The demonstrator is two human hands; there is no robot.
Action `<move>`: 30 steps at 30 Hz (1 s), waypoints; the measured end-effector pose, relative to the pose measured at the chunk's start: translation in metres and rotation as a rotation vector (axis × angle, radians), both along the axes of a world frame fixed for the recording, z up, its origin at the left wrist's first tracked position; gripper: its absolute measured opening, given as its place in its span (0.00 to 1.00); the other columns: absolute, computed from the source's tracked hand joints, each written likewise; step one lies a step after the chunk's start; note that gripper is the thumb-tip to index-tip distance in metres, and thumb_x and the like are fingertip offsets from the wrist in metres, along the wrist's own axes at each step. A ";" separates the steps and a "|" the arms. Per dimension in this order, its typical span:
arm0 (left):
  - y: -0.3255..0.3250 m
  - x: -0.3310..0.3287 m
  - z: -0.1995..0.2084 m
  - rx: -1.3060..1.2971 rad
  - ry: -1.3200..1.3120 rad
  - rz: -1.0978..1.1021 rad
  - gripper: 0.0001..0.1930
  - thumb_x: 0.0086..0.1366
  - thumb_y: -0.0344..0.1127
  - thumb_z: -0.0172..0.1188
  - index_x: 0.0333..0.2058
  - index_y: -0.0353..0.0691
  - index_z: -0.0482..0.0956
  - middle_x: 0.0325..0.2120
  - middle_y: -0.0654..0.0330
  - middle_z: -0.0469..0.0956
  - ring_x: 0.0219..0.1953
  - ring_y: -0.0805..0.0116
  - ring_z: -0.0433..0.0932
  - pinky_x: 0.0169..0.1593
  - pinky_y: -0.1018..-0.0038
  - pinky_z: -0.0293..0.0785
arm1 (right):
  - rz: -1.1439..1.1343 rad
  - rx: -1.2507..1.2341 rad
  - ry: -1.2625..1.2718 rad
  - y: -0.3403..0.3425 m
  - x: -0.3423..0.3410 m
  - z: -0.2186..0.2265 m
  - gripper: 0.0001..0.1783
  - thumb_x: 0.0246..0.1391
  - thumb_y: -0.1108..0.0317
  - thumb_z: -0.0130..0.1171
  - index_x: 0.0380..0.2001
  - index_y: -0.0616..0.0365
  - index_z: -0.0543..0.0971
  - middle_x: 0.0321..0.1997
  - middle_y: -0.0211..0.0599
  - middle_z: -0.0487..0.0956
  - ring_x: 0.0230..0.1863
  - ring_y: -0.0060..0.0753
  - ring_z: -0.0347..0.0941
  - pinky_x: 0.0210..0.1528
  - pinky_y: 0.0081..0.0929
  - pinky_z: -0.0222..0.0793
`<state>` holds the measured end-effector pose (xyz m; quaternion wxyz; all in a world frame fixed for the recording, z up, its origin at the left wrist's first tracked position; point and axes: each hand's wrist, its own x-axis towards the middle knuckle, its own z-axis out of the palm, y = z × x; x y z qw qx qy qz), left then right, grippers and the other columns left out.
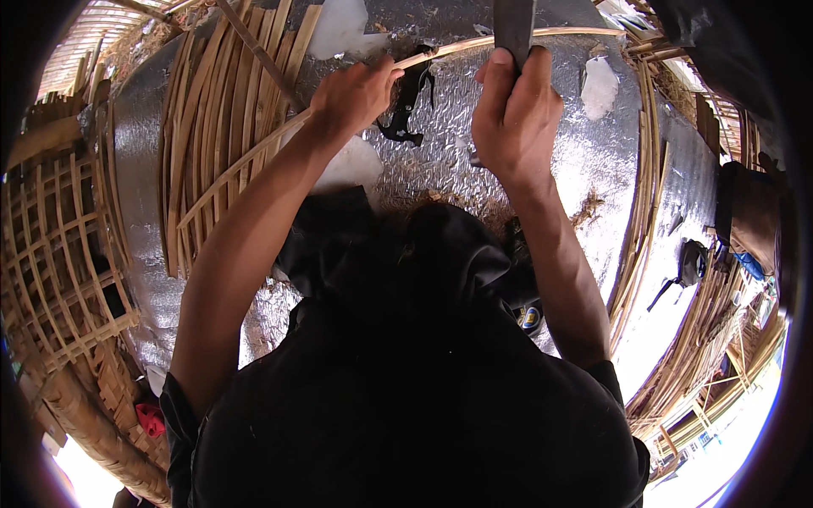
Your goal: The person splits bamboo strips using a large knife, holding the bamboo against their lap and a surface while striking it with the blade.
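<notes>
My left hand (356,97) is closed round a long, thin bamboo strip (246,161), near its middle. One end of the strip slants down to the left along my forearm. The other part runs far right, passing by the blade. My right hand (518,114) grips a large knife (514,25), its broad dark blade pointing away from me. The knife's handle is mostly hidden in my fist. Between my hands, on a silver foil sheet (457,102), lies a dark hooked thing (405,127) whose kind I cannot make out.
Several bamboo strips (199,144) lie side by side at the left, with a crossing stick (254,51) over them. Further left stands a bamboo lattice (63,245). More strips (648,169) lie at the right, near a black bag (692,262). White pieces (600,89) rest on the foil.
</notes>
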<state>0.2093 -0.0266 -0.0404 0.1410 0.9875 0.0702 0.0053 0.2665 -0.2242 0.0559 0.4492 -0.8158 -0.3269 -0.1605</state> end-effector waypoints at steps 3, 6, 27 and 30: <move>0.000 0.002 0.003 -0.029 0.026 -0.020 0.17 0.75 0.51 0.49 0.39 0.43 0.74 0.19 0.47 0.80 0.23 0.40 0.82 0.27 0.49 0.79 | -0.063 -0.324 0.168 -0.002 -0.012 -0.068 0.11 0.69 0.68 0.46 0.35 0.66 0.65 0.14 0.45 0.73 0.13 0.48 0.76 0.10 0.43 0.68; -0.003 0.005 -0.002 0.021 0.029 -0.034 0.18 0.76 0.52 0.48 0.39 0.43 0.73 0.19 0.45 0.80 0.24 0.40 0.82 0.28 0.50 0.80 | 0.040 -0.495 0.584 -0.004 -0.007 -0.081 0.13 0.70 0.65 0.44 0.36 0.65 0.65 0.15 0.52 0.76 0.13 0.48 0.77 0.09 0.39 0.71; -0.006 -0.001 0.005 0.007 0.126 -0.030 0.17 0.76 0.51 0.46 0.40 0.43 0.70 0.24 0.46 0.82 0.27 0.41 0.84 0.30 0.50 0.82 | -0.004 -0.550 0.587 -0.003 -0.002 -0.087 0.09 0.68 0.68 0.47 0.38 0.64 0.65 0.16 0.58 0.77 0.17 0.62 0.78 0.15 0.47 0.73; -0.004 0.002 0.001 -0.011 0.120 -0.023 0.17 0.76 0.52 0.47 0.40 0.43 0.71 0.23 0.47 0.82 0.25 0.43 0.83 0.28 0.50 0.80 | 0.067 -0.451 0.447 0.004 0.010 -0.074 0.10 0.71 0.66 0.43 0.38 0.64 0.66 0.13 0.46 0.74 0.10 0.40 0.71 0.08 0.36 0.65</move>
